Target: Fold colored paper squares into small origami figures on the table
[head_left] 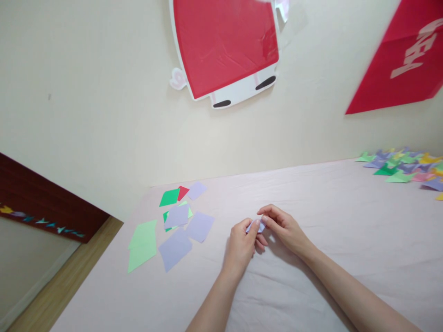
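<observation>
so the left hand (241, 237) has a small folded piece of lavender paper (262, 227) pinched under its thumb, just above the pale pink bed sheet (311, 198). the right hand (286, 229) has its thumb at the paper's right edge, can't tell if it's actually gripping or just touching. off to the left there's loose paper lying flat: light green sheets (142, 249), lavender sheets (175, 250), a dark green sheet (169, 197) overlapping a red sheet (182, 192). colorful folded paper figures (398, 176) crowd together far right, near the wall (311, 133).
</observation>
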Available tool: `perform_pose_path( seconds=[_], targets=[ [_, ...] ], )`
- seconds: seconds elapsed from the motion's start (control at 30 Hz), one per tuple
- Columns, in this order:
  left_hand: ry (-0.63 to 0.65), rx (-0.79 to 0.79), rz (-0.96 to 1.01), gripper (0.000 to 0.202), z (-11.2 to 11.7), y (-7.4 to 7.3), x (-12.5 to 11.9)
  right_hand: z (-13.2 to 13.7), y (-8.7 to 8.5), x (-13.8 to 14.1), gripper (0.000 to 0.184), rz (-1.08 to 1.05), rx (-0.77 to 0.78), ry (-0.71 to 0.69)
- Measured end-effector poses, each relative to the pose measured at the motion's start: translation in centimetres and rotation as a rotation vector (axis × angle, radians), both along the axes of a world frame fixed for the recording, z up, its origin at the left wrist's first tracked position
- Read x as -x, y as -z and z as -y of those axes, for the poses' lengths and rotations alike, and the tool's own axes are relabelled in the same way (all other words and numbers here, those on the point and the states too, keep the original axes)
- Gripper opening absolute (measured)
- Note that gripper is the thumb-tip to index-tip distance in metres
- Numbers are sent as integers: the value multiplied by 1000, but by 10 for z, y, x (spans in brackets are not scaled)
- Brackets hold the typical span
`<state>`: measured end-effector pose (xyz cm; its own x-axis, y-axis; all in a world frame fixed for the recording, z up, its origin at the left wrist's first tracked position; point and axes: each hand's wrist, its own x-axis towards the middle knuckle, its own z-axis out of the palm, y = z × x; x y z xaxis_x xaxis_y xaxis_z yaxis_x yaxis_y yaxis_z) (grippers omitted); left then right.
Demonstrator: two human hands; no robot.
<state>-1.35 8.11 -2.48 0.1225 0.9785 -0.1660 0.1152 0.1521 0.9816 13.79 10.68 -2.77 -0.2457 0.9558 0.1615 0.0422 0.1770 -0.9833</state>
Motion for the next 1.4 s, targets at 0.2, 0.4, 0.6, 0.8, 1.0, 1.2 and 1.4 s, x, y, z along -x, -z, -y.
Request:
perform_pose_path(
  seconds=[0.2,0.4,0.6,0.8,1.0,1.2,1.4],
  targets=[
    [-15,-6,31,40,1,-5,-1,0,0,-2,23,17,6,23],
    [-18,-34,51,40,2,-6,0,-3,-1,-2,24,-32,-4,54],
    [-33,-69,58,42,4,-6,-4,-2,0,1,19,-59,-23,136],
    [-42,-96,66,43,6,-2,-3,-4,-4,-1,21,59,-106,193],
    [6,-117,83,43,4,-2,0,0,-7,2,36,223,-87,47],
    [124,45,175,43,1,-12,3,1,-4,1,38,120,-36,-26],
    [143,74,205,43,0,-12,7,1,-6,1,43,138,-103,-42]
  ],
)
